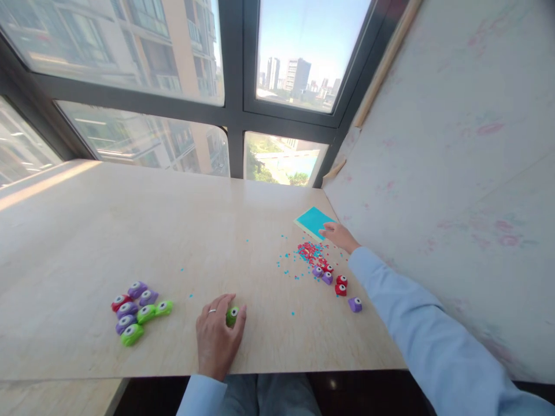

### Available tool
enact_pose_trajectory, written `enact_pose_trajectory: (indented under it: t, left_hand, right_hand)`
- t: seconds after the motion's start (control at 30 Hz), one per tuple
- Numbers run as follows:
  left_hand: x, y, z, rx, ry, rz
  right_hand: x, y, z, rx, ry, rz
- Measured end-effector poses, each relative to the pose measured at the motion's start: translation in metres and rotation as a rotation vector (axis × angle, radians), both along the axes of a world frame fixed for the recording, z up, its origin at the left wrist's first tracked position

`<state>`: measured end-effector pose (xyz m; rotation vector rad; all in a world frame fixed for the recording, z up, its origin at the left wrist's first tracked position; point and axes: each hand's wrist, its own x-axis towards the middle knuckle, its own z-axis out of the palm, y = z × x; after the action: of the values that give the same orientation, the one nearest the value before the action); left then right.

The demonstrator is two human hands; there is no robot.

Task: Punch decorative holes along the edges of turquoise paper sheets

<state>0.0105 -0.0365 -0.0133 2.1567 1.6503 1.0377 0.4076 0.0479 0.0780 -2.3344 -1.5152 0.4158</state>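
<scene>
Left hand (217, 338) rests near the front edge of the pale wooden table (130, 231), fingers curled around a small green plastic punch with a white button (232, 315), which sits on the tabletop under the fingertips. To its left, well apart: cluster of purple, green and red punches (139, 312). Further right: second group of small red and purple punches (336, 282), beside a scatter of red and teal paper bits (306, 254). Farthest: right hand (339, 235), arm outstretched, fingers together pressing flat on the near corner of a teal paper sheet (313, 221) lying by the wall.
</scene>
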Motion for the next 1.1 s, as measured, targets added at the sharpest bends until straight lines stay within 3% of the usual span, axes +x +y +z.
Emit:
enact_pose_trajectory:
  t: [0.17, 0.4, 0.83, 1.1]
  left_hand:
    - [-0.002, -0.001, -0.001, 0.013, -0.005, -0.007]
    - [-0.002, 0.0, 0.001, -0.003, -0.026, -0.009]
    - [-0.001, 0.0, 0.002, -0.022, -0.052, 0.003]
    - [-0.001, 0.0, 0.003, -0.024, -0.056, 0.0]
  right_hand:
    - [0.014, 0.038, -0.016, -0.181, -0.228, 0.048]
    - [0.003, 0.049, -0.021, -0.399, -0.451, 0.119]
    - [0.001, 0.05, -0.014, -0.535, -0.546, 0.236]
    - [-0.006, 0.046, -0.012, -0.54, -0.582, 0.253]
